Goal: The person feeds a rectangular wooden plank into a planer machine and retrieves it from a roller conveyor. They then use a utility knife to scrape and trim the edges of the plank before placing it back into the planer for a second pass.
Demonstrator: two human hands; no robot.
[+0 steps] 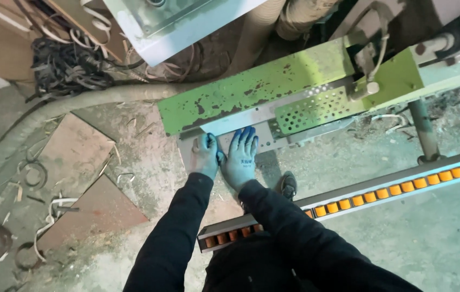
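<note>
Both my hands wear blue-grey work gloves and lie side by side on a flat grey panel (261,135) that runs under a green machine cover (251,94) with chipped paint. My left hand (205,156) rests near the panel's left end, fingers curled over its edge. My right hand (241,157) lies flat on the panel, fingers spread and pointing away from me. Dark sleeves cover both arms.
A rail of orange rollers (398,190) crosses the right side, near my shoe (288,185). Brown board offcuts (86,178), edge-band strips and shavings litter the concrete floor at left. A dusty flexible hose (40,121) and a tangle of black strips (67,67) lie beyond.
</note>
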